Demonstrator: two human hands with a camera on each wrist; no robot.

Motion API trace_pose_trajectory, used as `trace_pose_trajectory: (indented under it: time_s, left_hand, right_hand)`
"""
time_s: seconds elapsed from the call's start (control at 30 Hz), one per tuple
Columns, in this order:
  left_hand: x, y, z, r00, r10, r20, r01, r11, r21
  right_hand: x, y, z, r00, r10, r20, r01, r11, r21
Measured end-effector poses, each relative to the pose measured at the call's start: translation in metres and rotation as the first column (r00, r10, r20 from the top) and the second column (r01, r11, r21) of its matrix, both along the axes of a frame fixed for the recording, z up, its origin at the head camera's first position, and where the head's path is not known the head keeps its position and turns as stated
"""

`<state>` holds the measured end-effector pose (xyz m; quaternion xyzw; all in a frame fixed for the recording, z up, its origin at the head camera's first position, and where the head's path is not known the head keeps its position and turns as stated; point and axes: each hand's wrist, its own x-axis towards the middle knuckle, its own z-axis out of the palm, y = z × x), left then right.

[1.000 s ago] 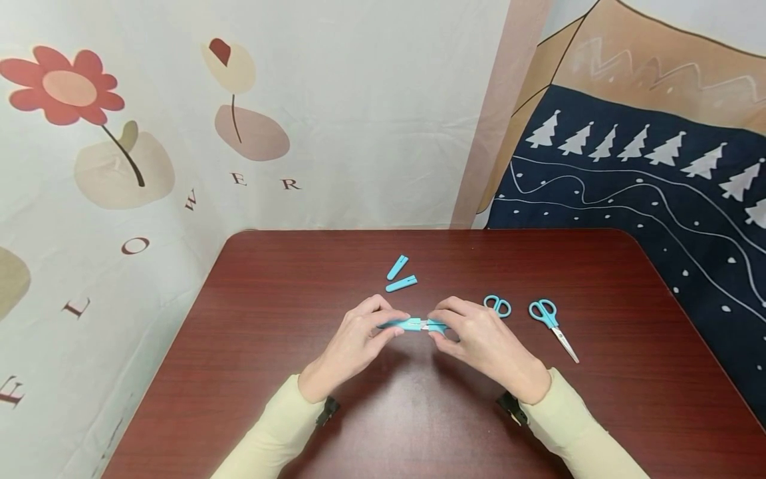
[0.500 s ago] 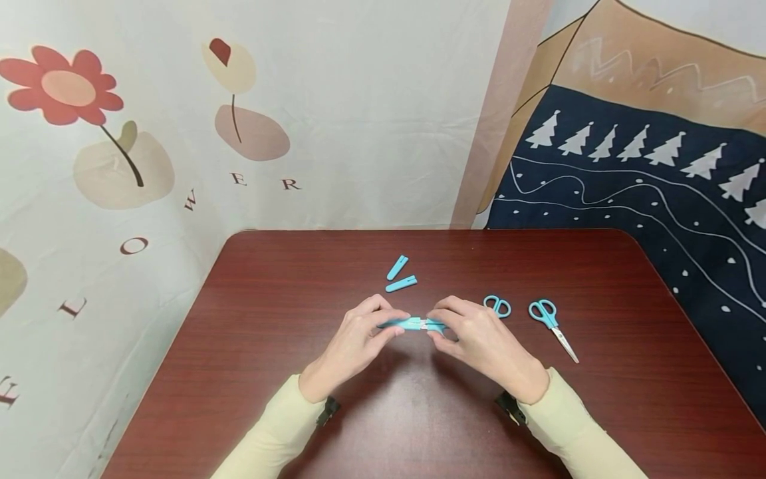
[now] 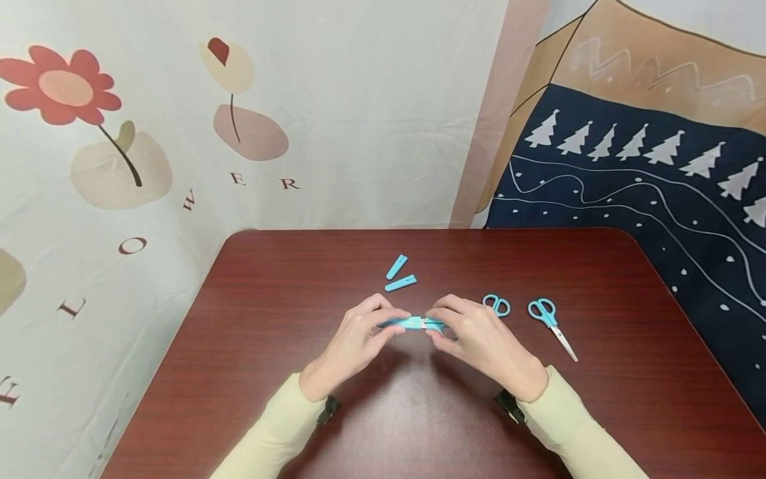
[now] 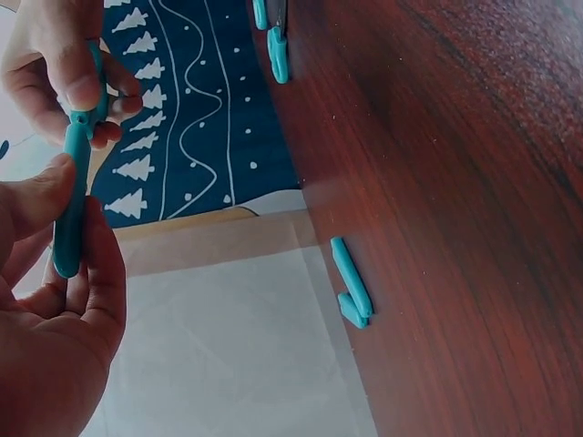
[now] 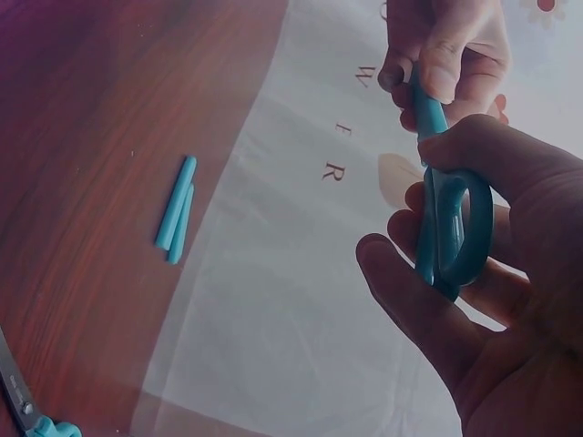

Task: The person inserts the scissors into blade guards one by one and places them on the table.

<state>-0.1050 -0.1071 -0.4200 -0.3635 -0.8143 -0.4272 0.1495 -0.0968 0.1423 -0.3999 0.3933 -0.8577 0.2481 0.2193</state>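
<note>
Both hands meet above the middle of the table. My left hand (image 3: 358, 334) pinches a light-blue blade cover (image 4: 73, 200) between thumb and fingers. My right hand (image 3: 483, 338) grips the blue-handled scissors (image 5: 477, 228) by the handle, with the loops toward the palm. The cover sits over most of the blades; in the head view a thin strip of metal shows between cover and handle. Behind my right hand lie other scissors (image 3: 503, 306), only their loops showing. Farther right, uncovered scissors (image 3: 543, 313) point their blades toward the front right.
Two loose blue covers, an upper cover (image 3: 397, 267) and a lower cover (image 3: 400, 283), lie close together beyond my hands on the dark red wooden table (image 3: 287, 279). A printed cloth (image 3: 371, 133) hangs behind the table's back edge.
The right hand has moved slightly left with the scissors, and the strip of bare blade between handle and cover has narrowed. The left hand keeps its hold on the cover.
</note>
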Motion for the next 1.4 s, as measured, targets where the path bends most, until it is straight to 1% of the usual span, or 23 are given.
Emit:
trace_pose_trajectory:
  time_s: [0.23, 0.63, 0.73, 0.9, 1.13, 1.4]
  left_hand:
    - [0.0013, 0.0002, 0.0019, 0.999, -0.011, 0.032, 0.011, 1.000, 0.010]
    - [0.0017, 0.0000, 0.0015, 0.999, -0.023, 0.045, 0.022, 0.999, 0.034]
    - [0.0014, 0.0002, 0.0029, 0.997, -0.025, 0.068, 0.023, 0.999, 0.038]
    - [0.0026, -0.0003, 0.0048, 0.995, -0.007, 0.096, 0.004, 1.000, 0.023]
    - [0.0027, -0.0023, 0.0029, 0.996, -0.002, 0.086, -0.002, 0.999, 0.042]
    - [0.0019, -0.0011, 0.0011, 0.999, 0.023, 0.037, -0.024, 0.999, 0.033]
  right_hand:
    - [0.0008, -0.0011, 0.0023, 1.000, -0.004, 0.018, 0.003, 1.000, 0.015]
    - [-0.0001, -0.0010, 0.0004, 1.000, 0.007, 0.009, -0.007, 1.000, 0.006]
    - [-0.0006, 0.0001, 0.0004, 1.000, -0.010, 0.008, 0.010, 1.000, 0.018]
    - [-0.0008, 0.0010, 0.0015, 0.998, -0.060, -0.001, 0.060, 0.997, 0.057]
    - [-0.0005, 0.0009, 0.0021, 0.997, -0.079, 0.009, 0.078, 0.995, 0.062]
    - [0.0001, -0.0002, -0.0011, 0.995, -0.101, 0.009, 0.101, 0.994, 0.047]
